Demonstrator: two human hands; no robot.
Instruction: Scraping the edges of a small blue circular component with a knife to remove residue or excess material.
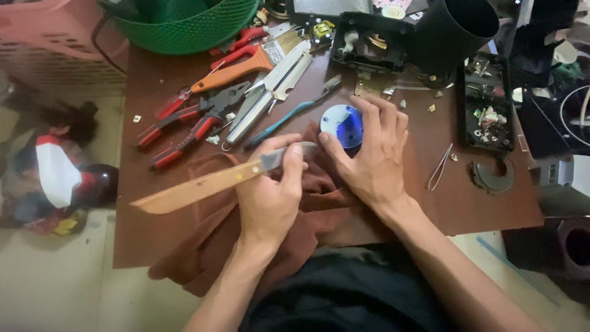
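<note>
While the brown table (pixel 442 203) carries everything, the work sits at its near edge on a rumpled brown cloth (pixel 209 246). Right hand (pixel 375 157) is cupped over a blue round part (pixel 342 125), fingers curled on its rim, thumb pressing its near side; part rests on the cloth near table centre. Left hand (pixel 270 197) is closed round a wooden-handled knife (pixel 209 182), handle trailing left, blade tip at the part's near edge by the right thumb. My read: keep the part pinned flat, work the tip in small levering moves, edge angled off the thumb, which is right in the slip path. Clutter behind: green basket (pixel 184 27), black cylinder (pixel 455 31), black parts tray (pixel 488 101), red-handled pliers (pixel 196 123), teal toothbrush (pixel 289 117), tweezers (pixel 440 167). All apart from the hands.
</note>
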